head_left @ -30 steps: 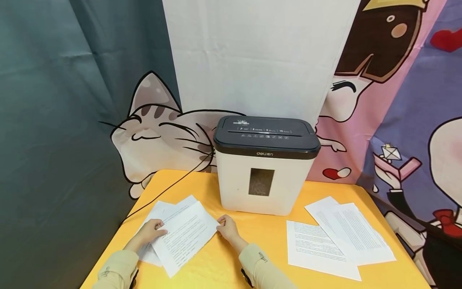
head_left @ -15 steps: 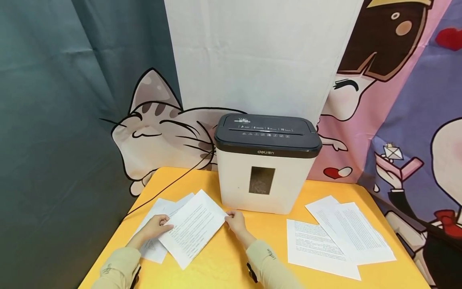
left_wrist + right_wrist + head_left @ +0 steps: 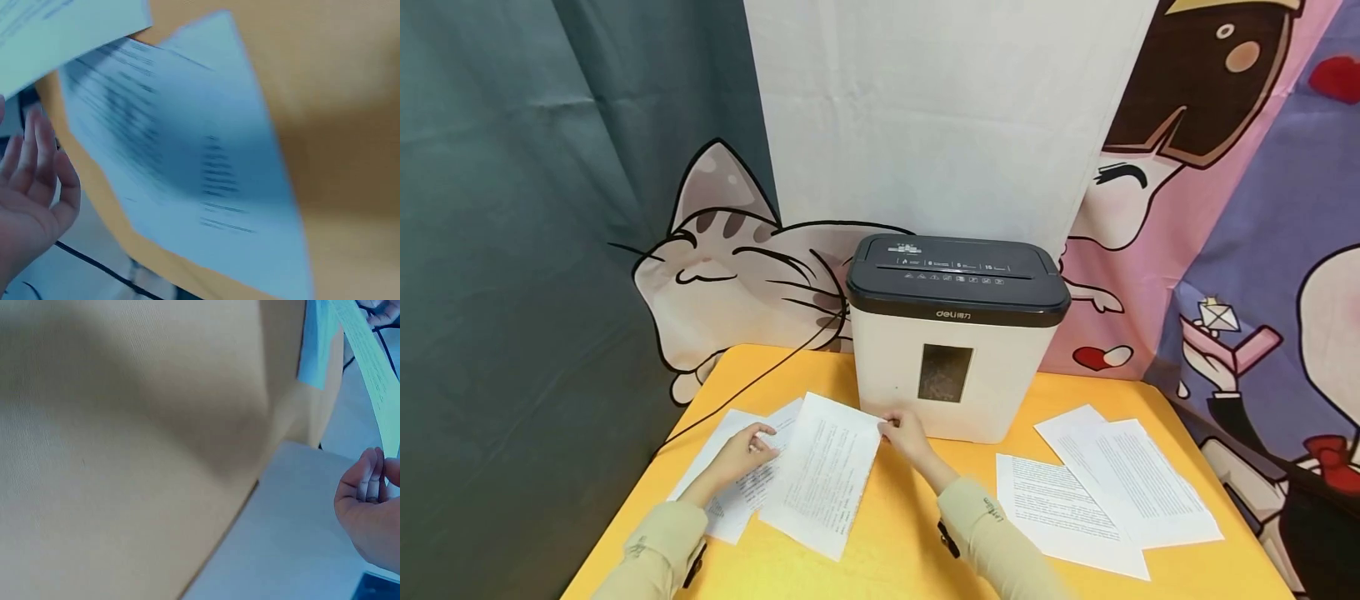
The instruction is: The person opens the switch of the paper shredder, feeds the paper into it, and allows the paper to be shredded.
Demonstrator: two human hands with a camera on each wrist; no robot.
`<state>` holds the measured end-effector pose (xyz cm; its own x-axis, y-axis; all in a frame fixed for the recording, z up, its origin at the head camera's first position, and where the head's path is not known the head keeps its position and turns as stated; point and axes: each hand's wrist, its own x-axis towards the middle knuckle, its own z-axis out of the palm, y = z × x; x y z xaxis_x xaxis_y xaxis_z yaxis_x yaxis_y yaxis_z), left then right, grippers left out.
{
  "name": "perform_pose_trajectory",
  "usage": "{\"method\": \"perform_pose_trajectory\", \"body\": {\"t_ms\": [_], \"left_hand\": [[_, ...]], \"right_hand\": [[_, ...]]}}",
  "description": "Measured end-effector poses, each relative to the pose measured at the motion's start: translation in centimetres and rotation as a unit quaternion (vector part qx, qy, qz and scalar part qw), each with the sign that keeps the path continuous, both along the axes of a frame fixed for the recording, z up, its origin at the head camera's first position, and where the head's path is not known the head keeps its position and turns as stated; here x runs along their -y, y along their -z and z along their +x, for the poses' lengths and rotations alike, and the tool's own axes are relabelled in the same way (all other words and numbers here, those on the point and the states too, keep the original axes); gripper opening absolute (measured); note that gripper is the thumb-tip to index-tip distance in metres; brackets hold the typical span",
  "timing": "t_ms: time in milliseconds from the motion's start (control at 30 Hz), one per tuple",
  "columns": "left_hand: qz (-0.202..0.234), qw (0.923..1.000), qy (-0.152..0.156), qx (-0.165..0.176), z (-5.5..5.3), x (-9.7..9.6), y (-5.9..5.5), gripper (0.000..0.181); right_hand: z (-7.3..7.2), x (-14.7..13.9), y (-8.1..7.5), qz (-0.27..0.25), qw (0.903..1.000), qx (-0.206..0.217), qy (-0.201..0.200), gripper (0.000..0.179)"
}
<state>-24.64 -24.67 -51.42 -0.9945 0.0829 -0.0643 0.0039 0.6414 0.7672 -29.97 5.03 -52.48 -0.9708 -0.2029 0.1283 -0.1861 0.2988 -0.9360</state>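
My right hand (image 3: 912, 439) pinches the upper right corner of a printed sheet of paper (image 3: 826, 475), lifted in front of the paper shredder (image 3: 887, 375). In the right wrist view, thumb and fingertips of the right hand (image 3: 372, 506) meet at that sheet's corner (image 3: 378, 381). Just left of the sheet, my left hand (image 3: 741, 457) hovers over other printed papers (image 3: 724, 515) with nothing in its grasp. The left wrist view shows the left hand (image 3: 31, 194) with loosely bent fingers, apart from the papers (image 3: 181, 144) on the table.
The shredder has a dark lid with a slot (image 3: 955, 273) and a small front window (image 3: 945, 373). Several printed sheets (image 3: 1067, 521) lie overlapping on the right of the yellow table (image 3: 940, 517). A black cable (image 3: 752, 387) runs along the left side. Printed curtains (image 3: 940, 108) hang behind.
The sheet has moved right and up toward the shredder and turned more upright. My left hand has let go of its left edge; my right hand keeps its corner.
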Motion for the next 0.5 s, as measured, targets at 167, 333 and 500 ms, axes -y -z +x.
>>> {"method": "perform_pose_trajectory", "body": {"t_ms": [167, 333, 500], "left_hand": [[-0.009, 0.9987, -0.010, -0.049, -0.9, -2.4, -1.9, 0.054], [0.004, 0.9980, 0.004, -0.063, -1.6, -4.1, -3.3, 0.056], [0.022, 0.9979, -0.010, -0.059, -1.8, -3.8, -3.8, 0.052]], "right_hand": [[0.8, -0.3, -3.0, 0.042, 0.9991, -0.007, 0.001, 0.013], [0.5, -1.3, -3.8, 0.016, 0.9993, -0.017, 0.029, 0.011], [1.7, -2.5, -6.7, -0.027, 0.9984, -0.045, 0.020, 0.012]]}}
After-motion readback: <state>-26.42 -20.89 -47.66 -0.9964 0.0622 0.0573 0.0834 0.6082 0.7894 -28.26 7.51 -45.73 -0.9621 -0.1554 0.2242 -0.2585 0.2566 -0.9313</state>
